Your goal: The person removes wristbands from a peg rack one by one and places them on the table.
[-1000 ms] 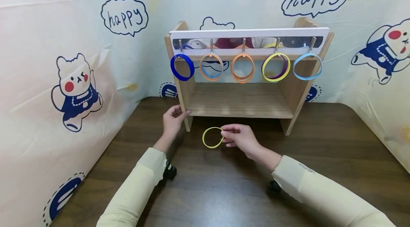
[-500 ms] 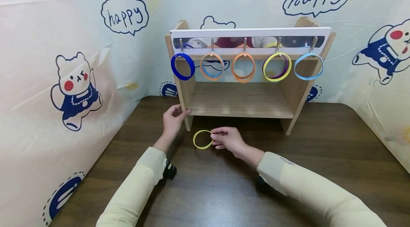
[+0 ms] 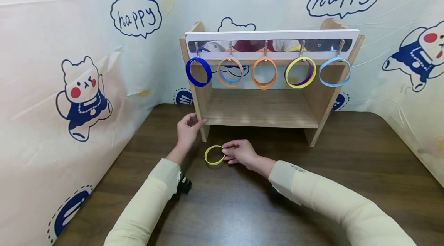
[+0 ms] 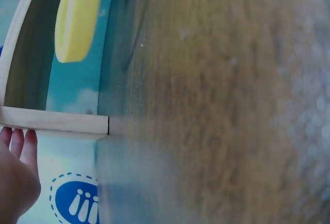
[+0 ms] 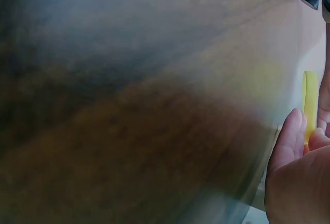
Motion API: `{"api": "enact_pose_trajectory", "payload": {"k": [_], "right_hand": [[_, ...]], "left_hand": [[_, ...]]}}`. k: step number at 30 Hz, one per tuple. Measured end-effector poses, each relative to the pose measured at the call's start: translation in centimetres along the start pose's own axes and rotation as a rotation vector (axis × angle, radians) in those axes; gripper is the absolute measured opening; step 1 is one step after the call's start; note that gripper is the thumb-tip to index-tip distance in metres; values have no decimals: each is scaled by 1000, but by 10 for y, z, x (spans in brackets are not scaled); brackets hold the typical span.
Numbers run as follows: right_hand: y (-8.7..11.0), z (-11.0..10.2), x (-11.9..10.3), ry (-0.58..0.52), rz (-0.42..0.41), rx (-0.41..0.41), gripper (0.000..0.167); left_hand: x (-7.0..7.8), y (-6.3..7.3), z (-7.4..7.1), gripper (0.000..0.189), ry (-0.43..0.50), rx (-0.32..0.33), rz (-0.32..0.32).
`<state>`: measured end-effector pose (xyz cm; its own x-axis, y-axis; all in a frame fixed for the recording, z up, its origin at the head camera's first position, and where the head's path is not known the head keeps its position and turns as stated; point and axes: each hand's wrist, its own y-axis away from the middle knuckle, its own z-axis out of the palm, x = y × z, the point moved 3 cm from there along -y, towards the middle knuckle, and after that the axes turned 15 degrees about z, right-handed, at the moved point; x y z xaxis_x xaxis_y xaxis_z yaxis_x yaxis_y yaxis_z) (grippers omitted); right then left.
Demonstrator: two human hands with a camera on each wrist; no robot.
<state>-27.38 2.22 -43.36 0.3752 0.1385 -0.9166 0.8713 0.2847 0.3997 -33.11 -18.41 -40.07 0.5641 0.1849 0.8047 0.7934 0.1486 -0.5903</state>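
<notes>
A yellow silicone wristband is held just above the table in front of the wooden rack. My right hand pinches its right side between thumb and fingers; the right wrist view also has this band in the fingers. At the rack's lower left, my left hand grips the side panel, thumb on the front and fingers on the outer side. In the left wrist view, fingertips of the left hand touch the panel edge. The yellow band shows large above it.
Metal hooks along the rack's white-framed bar carry a dark blue band, an orange and light blue pair, orange bands, a yellow and purple pair and a light blue band. Printed cloth surrounds the table.
My right hand has moved left and slightly toward me with the yellow wristband, bringing it nearer my left arm. The left hand keeps its place on the rack.
</notes>
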Motion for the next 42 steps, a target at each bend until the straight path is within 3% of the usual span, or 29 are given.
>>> {"api": "enact_pose_trajectory", "payload": {"k": [2, 14, 28, 42], "right_hand": [[-1, 1, 1, -3, 8, -2, 27], [-3, 4, 3, 55, 31, 31, 25], [-2, 1, 5, 100, 70, 83, 24], [2, 3, 0, 169, 31, 123, 23]], "left_hand": [[-11, -1, -1, 39, 4, 5, 3], [-10, 2, -3, 36, -16, 33, 17], [-12, 1, -2, 39, -32, 11, 13], [-12, 1, -1, 38, -4, 27, 22]]}}
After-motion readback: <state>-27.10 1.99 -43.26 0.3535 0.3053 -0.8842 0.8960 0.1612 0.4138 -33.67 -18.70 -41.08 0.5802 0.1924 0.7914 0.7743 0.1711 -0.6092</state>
